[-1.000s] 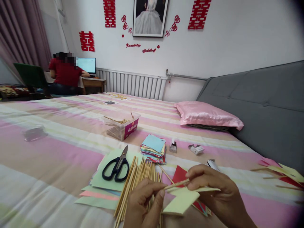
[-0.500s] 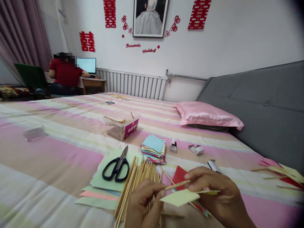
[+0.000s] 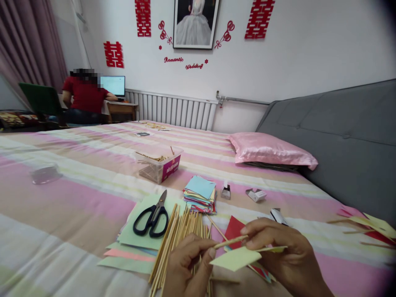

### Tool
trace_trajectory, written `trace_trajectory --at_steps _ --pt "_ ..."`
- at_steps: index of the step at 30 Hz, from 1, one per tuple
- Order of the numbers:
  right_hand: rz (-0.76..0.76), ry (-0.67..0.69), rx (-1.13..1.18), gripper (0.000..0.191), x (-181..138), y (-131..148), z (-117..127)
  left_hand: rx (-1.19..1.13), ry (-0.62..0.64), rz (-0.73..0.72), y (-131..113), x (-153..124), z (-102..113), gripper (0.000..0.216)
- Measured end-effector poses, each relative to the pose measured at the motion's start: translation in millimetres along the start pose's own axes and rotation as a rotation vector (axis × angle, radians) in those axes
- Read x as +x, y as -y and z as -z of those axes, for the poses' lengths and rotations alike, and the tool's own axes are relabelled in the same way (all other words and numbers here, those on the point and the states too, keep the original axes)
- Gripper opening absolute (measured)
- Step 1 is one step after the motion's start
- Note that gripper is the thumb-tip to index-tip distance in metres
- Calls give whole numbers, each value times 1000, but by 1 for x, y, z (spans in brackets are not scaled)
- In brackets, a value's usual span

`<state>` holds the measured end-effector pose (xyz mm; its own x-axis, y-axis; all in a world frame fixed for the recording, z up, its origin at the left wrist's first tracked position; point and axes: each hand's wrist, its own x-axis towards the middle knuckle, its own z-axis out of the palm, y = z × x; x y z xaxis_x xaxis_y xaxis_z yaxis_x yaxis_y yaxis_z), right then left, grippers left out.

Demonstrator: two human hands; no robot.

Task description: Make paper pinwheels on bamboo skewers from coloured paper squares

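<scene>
One stick [image 3: 230, 241] pinched by left hand [image 3: 190, 264] and right hand [image 3: 278, 251], yellow paper [image 3: 236, 259] touching the latter, clear tub [image 3: 151, 173] holding thin sticks [image 3: 160, 158]

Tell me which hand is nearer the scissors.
Left. The left hand is right of the scissors and lower in view; the right hand is farther off to the right.

"Romantic Wedding" lettering [image 3: 173, 60], red 囍 signs [image 3: 114, 54], on white wall [image 3: 309, 53]
</scene>
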<state>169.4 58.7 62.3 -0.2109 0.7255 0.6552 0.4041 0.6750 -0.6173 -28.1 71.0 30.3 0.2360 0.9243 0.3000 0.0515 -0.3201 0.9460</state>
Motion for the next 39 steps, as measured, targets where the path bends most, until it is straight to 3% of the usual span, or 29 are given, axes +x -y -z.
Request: trace_trajectory --at_steps 23,39 --pt "39 -61 -48 15 3 7 -2 20 63 84 -5 -1 0 29" --pt "0 -54 -26 15 2 7 0 -14 41 58 -5 -1 -1 24"
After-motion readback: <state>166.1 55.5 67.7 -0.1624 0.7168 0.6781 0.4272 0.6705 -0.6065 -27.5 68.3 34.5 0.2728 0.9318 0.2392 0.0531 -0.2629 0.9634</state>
